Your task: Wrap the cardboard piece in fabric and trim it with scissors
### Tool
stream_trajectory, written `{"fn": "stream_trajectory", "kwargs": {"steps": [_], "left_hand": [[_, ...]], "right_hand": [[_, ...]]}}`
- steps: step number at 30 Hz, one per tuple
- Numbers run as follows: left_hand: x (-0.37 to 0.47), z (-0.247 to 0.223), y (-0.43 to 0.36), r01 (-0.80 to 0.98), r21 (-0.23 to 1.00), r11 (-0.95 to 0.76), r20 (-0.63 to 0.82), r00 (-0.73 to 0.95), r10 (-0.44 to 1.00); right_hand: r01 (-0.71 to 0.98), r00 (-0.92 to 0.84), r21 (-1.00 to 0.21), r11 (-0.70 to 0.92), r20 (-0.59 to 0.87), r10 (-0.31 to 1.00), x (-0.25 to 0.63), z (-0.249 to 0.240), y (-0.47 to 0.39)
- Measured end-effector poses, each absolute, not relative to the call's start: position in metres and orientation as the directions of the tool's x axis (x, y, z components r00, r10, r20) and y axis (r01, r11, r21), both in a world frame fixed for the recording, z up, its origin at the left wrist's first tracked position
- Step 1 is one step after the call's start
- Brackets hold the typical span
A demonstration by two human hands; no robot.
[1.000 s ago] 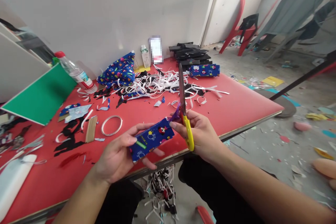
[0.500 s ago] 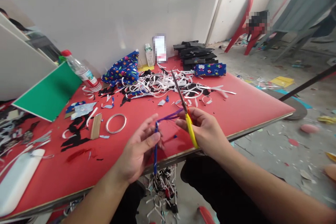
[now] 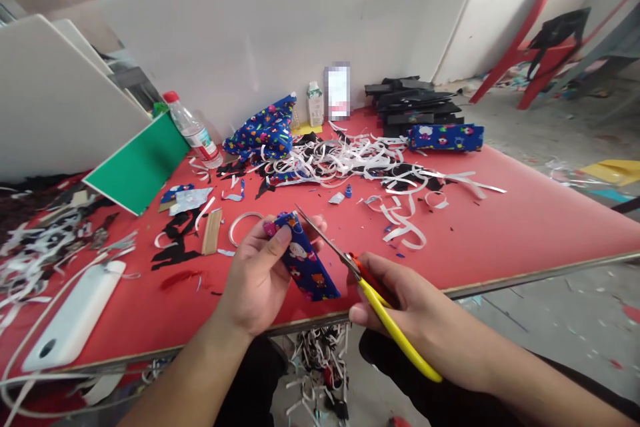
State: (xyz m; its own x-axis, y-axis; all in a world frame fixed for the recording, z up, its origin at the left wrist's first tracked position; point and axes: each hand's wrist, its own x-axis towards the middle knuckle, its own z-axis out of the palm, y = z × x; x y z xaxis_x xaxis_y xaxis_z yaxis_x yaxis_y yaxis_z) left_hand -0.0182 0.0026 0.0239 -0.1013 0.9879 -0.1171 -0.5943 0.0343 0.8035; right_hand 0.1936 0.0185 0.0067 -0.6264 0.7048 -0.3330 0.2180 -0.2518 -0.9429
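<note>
Near the table's front edge, my left hand (image 3: 265,273) grips a flat folded strip of blue cartoon-print fabric (image 3: 305,257), thumb on top and fingers behind. The strip slants down to the right. In my right hand (image 3: 410,307) is a pair of scissors (image 3: 385,320) with yellow and orange handles. Its blades point up and left, lying alongside the strip's right edge by the left fingertips; whether they touch the fabric I cannot tell. Behind both hands spreads a heap of white and black cut strips (image 3: 345,163).
On the red table (image 3: 525,213) stand a plastic bottle (image 3: 195,130), a small carton (image 3: 315,105) and a phone (image 3: 338,90). Black pieces (image 3: 415,103) are stacked behind a folded blue print piece (image 3: 445,137). A green board (image 3: 140,163), a tape ring (image 3: 233,233) and a white power bank-like device (image 3: 75,317) lie left.
The fabric strip has turned from edge-on to face-up in my left hand. The purple threads between the hands are no longer seen. The scissors have come lower, and the view has shifted left.
</note>
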Motion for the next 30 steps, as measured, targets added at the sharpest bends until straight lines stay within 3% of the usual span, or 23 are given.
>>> {"fn": "stream_trajectory", "kwargs": {"steps": [8, 15, 30], "left_hand": [[-0.009, 0.023, -0.004, -0.678, 0.734, 0.048, -0.11, -0.049, 0.993], [-0.009, 0.019, -0.005, -0.698, 0.713, 0.075, -0.15, -0.046, 0.988], [-0.01, 0.019, -0.005, -0.609, 0.791, 0.067, -0.19, -0.14, 0.972]], "right_hand": [[0.08, -0.714, -0.943, -0.322, -0.279, 0.642, 0.189, 0.006, 0.014], [0.126, -0.694, -0.941, -0.314, -0.31, 0.65, 0.189, -0.003, 0.011], [0.172, -0.637, -0.946, -0.275, -0.32, 0.701, 0.186, 0.007, 0.01]]}}
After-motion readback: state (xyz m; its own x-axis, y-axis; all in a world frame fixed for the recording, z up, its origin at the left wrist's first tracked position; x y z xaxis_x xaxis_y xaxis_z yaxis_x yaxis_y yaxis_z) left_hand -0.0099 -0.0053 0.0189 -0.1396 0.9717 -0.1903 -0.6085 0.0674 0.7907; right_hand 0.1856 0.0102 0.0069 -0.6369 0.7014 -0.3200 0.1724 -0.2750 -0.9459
